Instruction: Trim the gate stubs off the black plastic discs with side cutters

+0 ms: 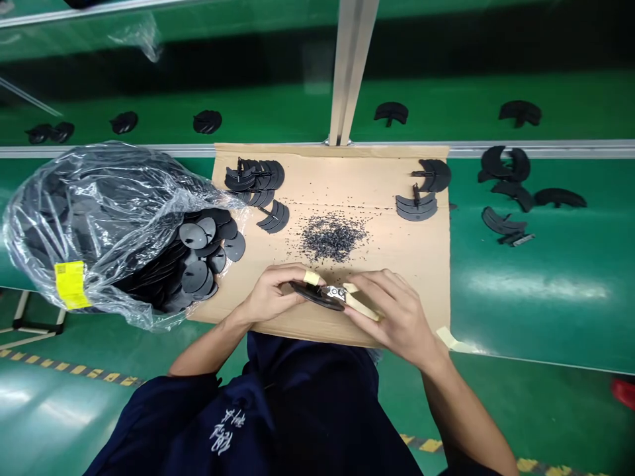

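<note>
Clearly, the main container is the transparent bag (106, 198), which lies at the left with its mouth turned to the right. Inside it are many thin black plates (196, 277), and some of them spread out of the mouth onto the cardboard sheet (411, 258). A yellow label (72, 285) is on the bag's near side.

Near the front edge of the cardboard, between the two hands, is one black disc (320, 297). It is seen almost from its edge, and its long axis goes from upper left down to lower right. The left hand (278, 291) pinches it at its left end, the fingers nearly closed. The right hand (397, 311) is curled around the pale handles of the pliers (336, 292) — their metal head points left, to the disc. Whether the blades touch it, I cannot tell.

Beyond the hands lies a heap of small black bits (333, 237).
</note>
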